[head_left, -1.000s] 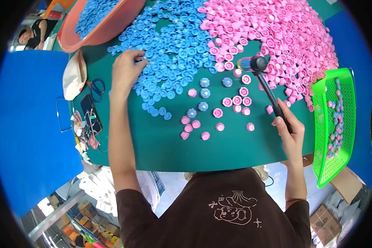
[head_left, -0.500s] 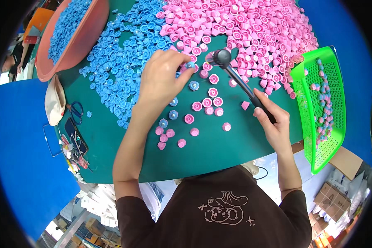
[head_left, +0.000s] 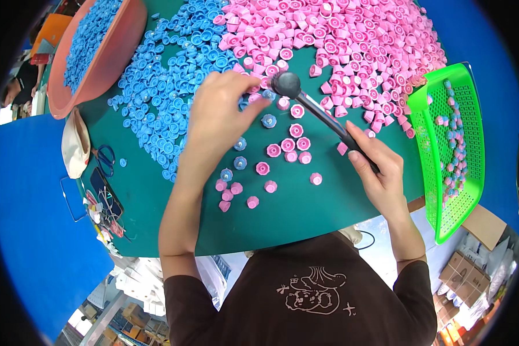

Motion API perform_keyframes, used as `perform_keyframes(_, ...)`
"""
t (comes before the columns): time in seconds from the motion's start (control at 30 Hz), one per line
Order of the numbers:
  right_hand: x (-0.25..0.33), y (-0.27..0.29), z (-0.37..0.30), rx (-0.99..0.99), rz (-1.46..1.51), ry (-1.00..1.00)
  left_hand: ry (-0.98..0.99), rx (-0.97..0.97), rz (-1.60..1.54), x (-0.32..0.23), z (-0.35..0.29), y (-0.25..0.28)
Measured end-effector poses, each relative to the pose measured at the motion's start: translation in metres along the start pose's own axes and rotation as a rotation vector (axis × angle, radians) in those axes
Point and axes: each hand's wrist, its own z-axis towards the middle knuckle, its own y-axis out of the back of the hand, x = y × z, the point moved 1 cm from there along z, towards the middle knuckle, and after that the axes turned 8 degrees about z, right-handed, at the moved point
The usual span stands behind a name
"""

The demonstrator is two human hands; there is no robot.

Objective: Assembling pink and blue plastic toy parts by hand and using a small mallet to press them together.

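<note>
Thumb and forefinger of my left hand [head_left: 219,112] pinch at a small blue plastic cap [head_left: 269,94] with a scalloped edge. A black-handled hammer [head_left: 323,115] is gripped in my right hand [head_left: 383,173]. Its dark round head hangs beside the pinched cap, and whether the two touch I cannot tell. Below the hammer head, several pink cup-shaped pieces [head_left: 288,144] stand singly on the table. Blue caps sit on a few pieces near my left wrist, such as the capped piece [head_left: 240,163].
Loose blue caps [head_left: 161,109] and a large heap of pink pieces [head_left: 352,46] cover the far part of the green table [head_left: 311,210]. A salmon basin [head_left: 118,55] holds more blue caps. At right a green basket [head_left: 435,213] holds joined pieces. Scissors [head_left: 105,160] and a phone [head_left: 105,190] lie left.
The hammer head has moved left, closer to my left fingertips, and my right hand has shifted slightly left with it. My left hand stays at nearly the same spot.
</note>
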Motion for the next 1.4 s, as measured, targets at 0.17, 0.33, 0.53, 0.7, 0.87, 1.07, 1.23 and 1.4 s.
perform_keyframes(0.17, 0.007, -0.007, 0.018, 0.132, -0.173, -0.061, 0.231, -0.094, 0.003, 0.031, -0.015, 0.043)
perform_keyframes(0.33, 0.001, -0.005, 0.015, -0.025, 0.147, 0.034, 0.444, -0.158, 0.071, 0.070, -0.035, 0.078)
perform_keyframes(0.53, 0.001, 0.002, 0.014, -0.034, 0.211, -0.120, 0.428, -0.240, -0.014, 0.077, -0.046, 0.068)
perform_keyframes(0.7, 0.001, -0.004, 0.011, -0.032, 0.244, -0.093, -0.067, -0.061, -0.119, 0.019, -0.017, 0.018)
perform_keyframes(0.87, -0.003, 0.000, 0.002, -0.019, 0.228, -0.110, -0.120, 0.055, -0.144, 0.012, 0.002, -0.015)
perform_keyframes(1.07, -0.017, 0.003, -0.003, -0.045, 0.228, -0.053, -0.057, 0.132, -0.142, 0.008, 0.005, -0.024)
perform_keyframes(1.23, -0.019, 0.004, -0.002, -0.048, 0.216, -0.058, -0.037, 0.029, -0.149, 0.006, 0.003, -0.018)
perform_keyframes(1.4, -0.020, 0.001, -0.001, -0.072, 0.188, -0.029, -0.071, -0.007, -0.052, 0.011, -0.001, -0.017)
